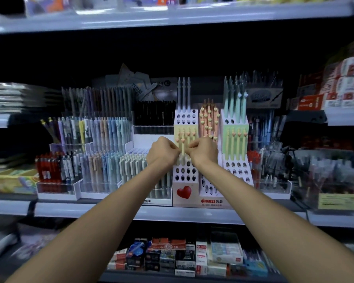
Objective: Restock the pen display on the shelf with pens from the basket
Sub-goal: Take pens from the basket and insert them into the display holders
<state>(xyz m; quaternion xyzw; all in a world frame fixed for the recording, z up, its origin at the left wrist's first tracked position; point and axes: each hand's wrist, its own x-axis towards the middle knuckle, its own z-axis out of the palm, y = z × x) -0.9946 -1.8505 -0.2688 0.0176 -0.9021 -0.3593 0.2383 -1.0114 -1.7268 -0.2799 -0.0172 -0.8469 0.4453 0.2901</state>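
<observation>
Together, the left hand and right hand pinch a pale yellow pen, upright between them, over the white holed display. The pen's lower tip is blurred behind the fingers.

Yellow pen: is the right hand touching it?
Touching. Head view shows fingers of the right hand pinching the yellow pen, no gap between them.

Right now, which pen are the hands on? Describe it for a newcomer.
Middle shelf, white holed display with a red heart on its front. In its left column, the pale yellow pen stands between left hand and right hand, both pinching it; its neighbours stand untouched behind.
</observation>
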